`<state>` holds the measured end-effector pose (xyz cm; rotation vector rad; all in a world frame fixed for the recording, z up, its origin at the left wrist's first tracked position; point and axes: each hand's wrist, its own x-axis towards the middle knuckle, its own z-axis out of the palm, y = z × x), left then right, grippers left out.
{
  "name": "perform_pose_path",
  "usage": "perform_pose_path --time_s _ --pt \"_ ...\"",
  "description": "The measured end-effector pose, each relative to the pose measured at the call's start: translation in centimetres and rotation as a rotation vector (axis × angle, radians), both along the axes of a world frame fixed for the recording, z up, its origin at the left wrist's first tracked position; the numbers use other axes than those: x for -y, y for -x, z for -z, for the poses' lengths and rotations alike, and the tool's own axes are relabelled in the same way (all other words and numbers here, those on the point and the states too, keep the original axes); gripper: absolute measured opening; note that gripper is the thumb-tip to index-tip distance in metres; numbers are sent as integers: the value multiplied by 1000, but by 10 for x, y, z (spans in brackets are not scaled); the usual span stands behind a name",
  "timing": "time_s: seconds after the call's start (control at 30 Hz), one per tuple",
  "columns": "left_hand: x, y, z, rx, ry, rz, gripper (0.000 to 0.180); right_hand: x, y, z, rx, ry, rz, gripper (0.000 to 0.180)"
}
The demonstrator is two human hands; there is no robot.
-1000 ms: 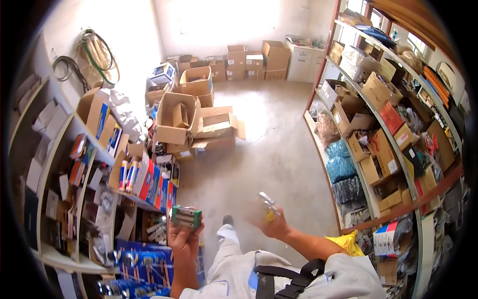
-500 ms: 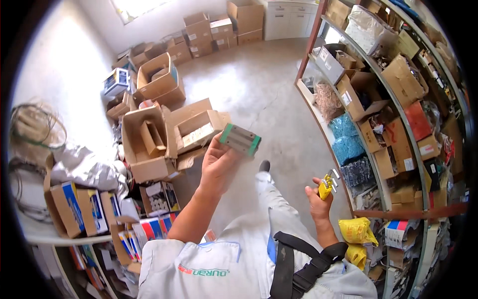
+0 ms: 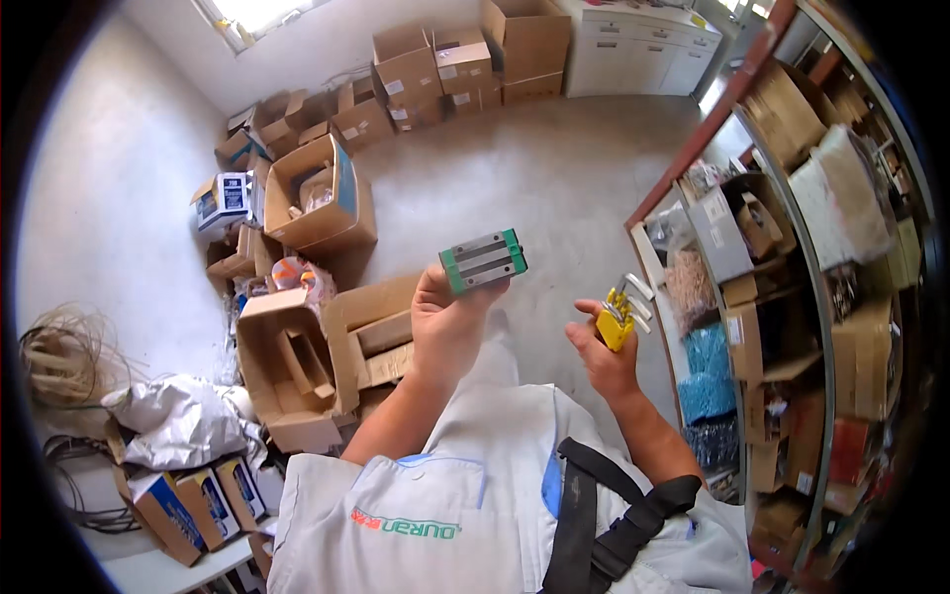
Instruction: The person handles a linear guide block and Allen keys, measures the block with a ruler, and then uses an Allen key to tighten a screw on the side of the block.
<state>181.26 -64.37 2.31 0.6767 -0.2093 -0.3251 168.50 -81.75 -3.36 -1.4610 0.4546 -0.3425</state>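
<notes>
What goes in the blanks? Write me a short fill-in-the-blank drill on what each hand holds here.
1. The left hand holds up a grey metal block with ____ end caps.
2. The right hand has a set of hex keys in a ____ holder.
3. The open cardboard boxes lie on the floor to the person's ____.

Missing words: green; yellow; left

Green-ended metal block [image 3: 483, 260] in left hand [image 3: 445, 332]
</notes>
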Motion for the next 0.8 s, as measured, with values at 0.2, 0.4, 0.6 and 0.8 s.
perform_pose_path --time_s 0.2,0.4,0.6,0.8 --pt "63 -171 17 -7 66 28 26 31 -210 -38 212 -307 -185 35" --pt "103 -339 12 -39 -62 45 26 66 -384 -59 160 -574 -137 36" --pt "138 -499 43 -19 -124 179 27 104 -551 -36 160 -799 -139 28" --pt "178 -665 38 -126 -267 378 23 160 -705 -21 128 -711 -21 26"
